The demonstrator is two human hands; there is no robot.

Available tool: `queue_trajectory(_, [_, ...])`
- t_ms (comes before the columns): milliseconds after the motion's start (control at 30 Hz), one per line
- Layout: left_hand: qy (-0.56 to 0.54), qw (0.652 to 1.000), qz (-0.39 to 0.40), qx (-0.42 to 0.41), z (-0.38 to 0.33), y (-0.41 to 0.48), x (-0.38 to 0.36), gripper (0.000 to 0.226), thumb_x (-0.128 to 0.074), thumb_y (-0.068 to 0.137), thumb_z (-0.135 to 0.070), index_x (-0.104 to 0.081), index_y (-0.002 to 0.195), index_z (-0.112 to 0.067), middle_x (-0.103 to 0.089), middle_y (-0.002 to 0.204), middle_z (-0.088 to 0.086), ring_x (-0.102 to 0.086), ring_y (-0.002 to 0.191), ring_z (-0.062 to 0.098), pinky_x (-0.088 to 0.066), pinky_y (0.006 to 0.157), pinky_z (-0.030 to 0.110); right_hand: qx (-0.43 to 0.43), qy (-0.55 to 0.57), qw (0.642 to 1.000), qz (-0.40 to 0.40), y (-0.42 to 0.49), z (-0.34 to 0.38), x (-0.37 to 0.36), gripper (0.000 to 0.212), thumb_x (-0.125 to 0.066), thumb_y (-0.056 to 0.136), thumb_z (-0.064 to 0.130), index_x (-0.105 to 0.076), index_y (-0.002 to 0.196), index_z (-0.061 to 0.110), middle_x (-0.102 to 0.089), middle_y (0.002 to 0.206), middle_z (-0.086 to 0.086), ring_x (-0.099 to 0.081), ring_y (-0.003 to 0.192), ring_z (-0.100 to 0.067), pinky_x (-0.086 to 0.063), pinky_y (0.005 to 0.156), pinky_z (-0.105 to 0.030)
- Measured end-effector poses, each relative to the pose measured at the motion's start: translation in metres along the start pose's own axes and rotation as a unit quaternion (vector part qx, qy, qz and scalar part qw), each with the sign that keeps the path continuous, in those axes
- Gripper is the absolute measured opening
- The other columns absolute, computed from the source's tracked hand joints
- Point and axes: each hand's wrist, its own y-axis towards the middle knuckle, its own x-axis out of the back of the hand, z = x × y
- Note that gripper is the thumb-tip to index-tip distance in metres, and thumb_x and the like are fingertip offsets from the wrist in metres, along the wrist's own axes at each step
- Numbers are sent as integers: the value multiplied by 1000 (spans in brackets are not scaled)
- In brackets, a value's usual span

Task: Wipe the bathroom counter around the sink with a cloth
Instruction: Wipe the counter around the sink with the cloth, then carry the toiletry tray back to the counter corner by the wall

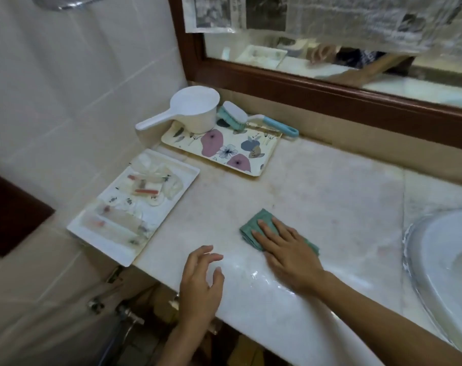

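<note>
A folded green cloth (253, 225) lies on the pale marble counter (325, 186), left of the white sink (441, 262). My right hand (285, 249) presses flat on the cloth with straight fingers, covering its near half. My left hand (200, 283) hovers at the counter's front edge with loosely curled fingers, holding nothing. A wet sheen shows on the counter's front edge between the two hands.
A floral tray (240, 165) at the back left carries a white water scoop (190, 112) and a teal scrub brush (251, 118). A white tray (113, 249) of wrapped toiletries sits at the counter's left end. A wood-framed mirror (330, 91) runs along the back.
</note>
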Motion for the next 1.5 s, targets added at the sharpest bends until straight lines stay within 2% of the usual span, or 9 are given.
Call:
queue_trajectory(167, [-40,993,-85,76,29,0,43,41,-62,85,1,-63,88,-40,-57,111,-23,-53,106,-8,-47,85,22,50,8,998,23,34,7,10,62,-16,90,49,-11,151,42,4,158,18,10,146,-9,-6,118,-34])
queue_trajectory(233, [-65,987,-108,96,35,0,54,39,-60,85,2,-65,89,-36,-59,110,-20,-53,104,-10,-50,80,27,40,53,996,-53,37,16,15,54,-32,89,43,-48,139,30,-34,153,5,-25,143,-18,-28,113,-40])
queue_trajectory(300, [-97,978,-140,118,42,1,62,37,-59,86,4,-67,88,-32,-60,110,-15,-55,102,-8,-49,81,26,53,78,977,-193,48,32,16,29,-46,86,26,-71,88,11,-72,96,-11,-65,93,-28,-53,76,-42])
queue_trajectory(400, [-136,961,-169,170,56,3,72,34,-58,88,4,-67,89,-29,-60,111,-10,-58,97,0,-48,78,19,-16,100,968,-230,95,65,29,28,-48,82,23,-63,64,9,-59,59,-9,-56,56,-30,-46,49,-34])
queue_trajectory(600, [-190,919,-236,253,82,26,97,36,-60,90,-5,-59,117,-29,-55,112,-13,-57,100,2,-42,72,16,-24,167,977,-129,221,119,58,25,-51,89,15,-66,105,3,-68,108,-14,-56,102,-34,-47,84,-40])
queue_trajectory(800, [-206,882,-288,310,99,69,123,52,-58,94,-21,-40,143,-22,-51,121,-8,-55,93,3,-49,77,31,-50,50,996,-62,309,146,58,36,-38,93,12,-48,126,1,-48,131,-23,-43,115,-41,-36,94,-44])
queue_trajectory(1067, [-207,874,-268,349,115,98,127,53,-56,91,-3,-45,141,-17,-54,127,6,-59,86,4,-47,61,14,-106,73,990,-59,336,148,47,32,-46,83,1,-55,114,-3,-46,119,-23,-47,104,-40,-40,85,-40])
queue_trajectory(1233, [-236,854,-266,380,117,93,134,64,-47,85,6,-47,139,-28,-53,130,2,-59,100,18,-52,83,39,-181,237,952,-65,305,141,49,24,-37,63,-6,-37,58,17,-41,69,-5,-42,71,-25,-24,50,-28])
queue_trajectory(1500, [-218,897,-169,345,80,85,142,65,-42,82,14,-57,129,-28,-60,102,-9,-58,100,21,-45,80,31,-366,351,847,-156,149,103,53,36,-44,81,-5,-61,111,6,-58,113,-12,-54,102,-30,-40,81,-30])
